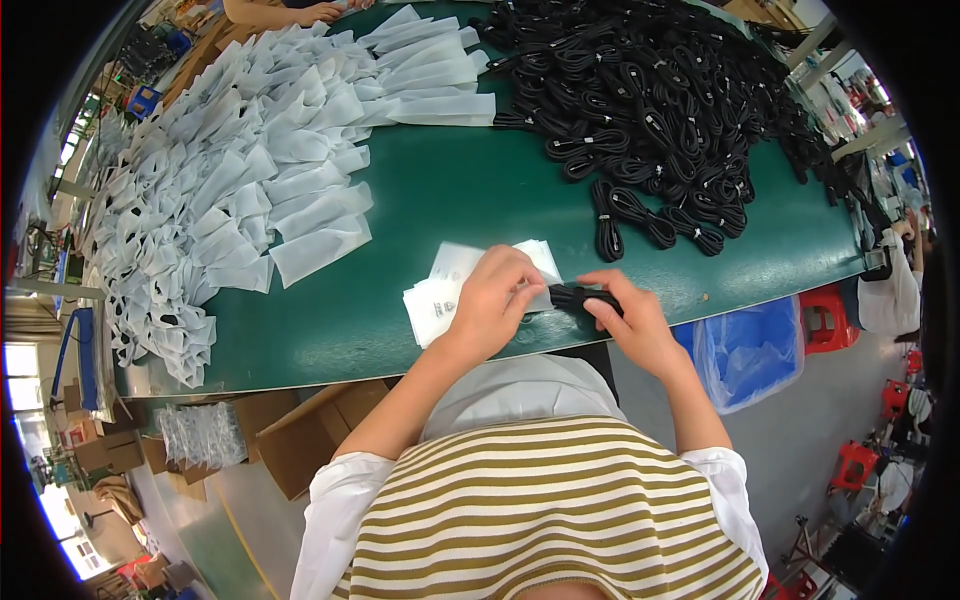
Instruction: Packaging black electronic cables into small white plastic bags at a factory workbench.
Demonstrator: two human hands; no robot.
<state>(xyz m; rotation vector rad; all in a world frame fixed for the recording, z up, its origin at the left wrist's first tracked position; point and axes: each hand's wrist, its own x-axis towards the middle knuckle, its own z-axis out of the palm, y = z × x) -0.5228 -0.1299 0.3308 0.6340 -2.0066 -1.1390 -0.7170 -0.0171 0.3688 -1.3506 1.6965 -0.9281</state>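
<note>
Near the front edge of the green table (430, 190), my right hand (642, 325) grips a coiled black cable (580, 297) between thumb and fingers. My left hand (490, 305) is closed, its thumb and fingers pinching a whitish plastic bag (541, 301) at the cable's left end. Part of the cable's end is covered there, and how far it reaches into the bag is hard to see. Under and beside my left hand lies a loose stack of flat white printed bags (430, 310).
Whitish bagged pieces (290, 150) heap up across the table's left side. A large pile of coiled black cables (660, 100) fills the far right. A blue lined bin (750, 350) and red stool (828, 318) stand right; cardboard boxes (320, 430) are below left. Another person's hand (320, 13) shows far left.
</note>
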